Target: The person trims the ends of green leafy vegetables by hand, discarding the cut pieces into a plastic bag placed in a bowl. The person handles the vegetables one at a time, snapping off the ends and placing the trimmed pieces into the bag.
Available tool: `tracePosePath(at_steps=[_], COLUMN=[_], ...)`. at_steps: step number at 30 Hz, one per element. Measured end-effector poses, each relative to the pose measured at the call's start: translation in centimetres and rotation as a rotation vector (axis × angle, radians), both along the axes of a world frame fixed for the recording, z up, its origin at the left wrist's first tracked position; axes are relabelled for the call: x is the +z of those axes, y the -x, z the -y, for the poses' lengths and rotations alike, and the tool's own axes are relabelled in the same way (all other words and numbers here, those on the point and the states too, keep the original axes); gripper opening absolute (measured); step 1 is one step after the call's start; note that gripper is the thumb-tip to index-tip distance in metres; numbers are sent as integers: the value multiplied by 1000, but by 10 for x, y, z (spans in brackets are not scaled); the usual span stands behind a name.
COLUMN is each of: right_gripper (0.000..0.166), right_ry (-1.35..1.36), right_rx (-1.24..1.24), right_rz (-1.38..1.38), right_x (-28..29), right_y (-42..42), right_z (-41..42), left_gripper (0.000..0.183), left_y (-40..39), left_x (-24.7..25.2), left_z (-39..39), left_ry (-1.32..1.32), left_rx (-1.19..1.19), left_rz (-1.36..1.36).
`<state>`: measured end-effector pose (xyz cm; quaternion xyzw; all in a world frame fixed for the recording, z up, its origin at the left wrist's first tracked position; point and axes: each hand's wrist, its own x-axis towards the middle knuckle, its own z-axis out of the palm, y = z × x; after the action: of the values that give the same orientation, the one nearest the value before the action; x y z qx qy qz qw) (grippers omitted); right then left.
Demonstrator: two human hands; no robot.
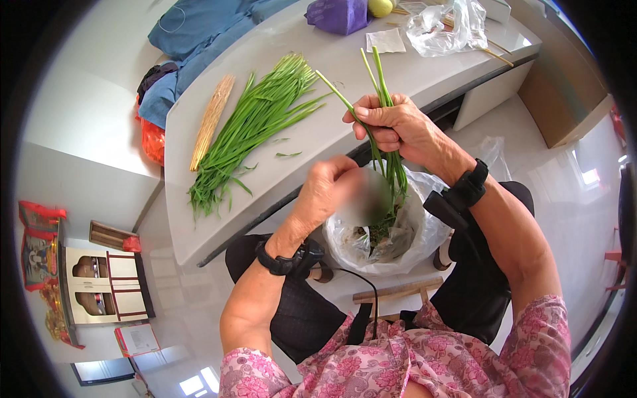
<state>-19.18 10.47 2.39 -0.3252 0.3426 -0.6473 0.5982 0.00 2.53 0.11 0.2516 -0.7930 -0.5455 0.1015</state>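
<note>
My right hand (393, 122) grips a few long green leafy stalks (396, 171), likely garlic chives. Their pale ends stick up above the fist and their leaves hang down over a bin lined with a clear plastic bag (428, 224). Green scraps (380, 234) lie inside that bag. Close to the hanging leaves is my left hand (323, 191); a blur covers its fingertips, so whether they hold anything cannot be told. On the table, left of my hands, lies a large pile of the same greens (264, 114). Loose leaf bits (288, 154) are scattered beside it.
A bundle of thin sticks (211, 124) lies left of the greens on the grey-white table (199, 239). Toward the back are a purple bag (338, 17), a folded tissue (385, 41) and a crumpled plastic bag (443, 30). A cardboard box (562, 74) stands right of the table.
</note>
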Motion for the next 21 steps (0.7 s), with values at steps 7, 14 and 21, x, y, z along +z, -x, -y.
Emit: tracePosePath(at_steps=[7,14,21], right_gripper=[20,22,25], right_ry=[-42,-127,-130], right_rx=[80,178,183], right_rz=[-88,-160,-202], right_x=[-2,-5,-7], right_y=[-8,-22,-28], right_z=[0,3,6], left_gripper=[21,27,11], left_y=[6,-2,-8], left_x=[26,33,34], left_z=[12,37,31], left_ry=[-204,-358,-269], left_rx=[301,130,189], left_rz=[-566,-582,-516])
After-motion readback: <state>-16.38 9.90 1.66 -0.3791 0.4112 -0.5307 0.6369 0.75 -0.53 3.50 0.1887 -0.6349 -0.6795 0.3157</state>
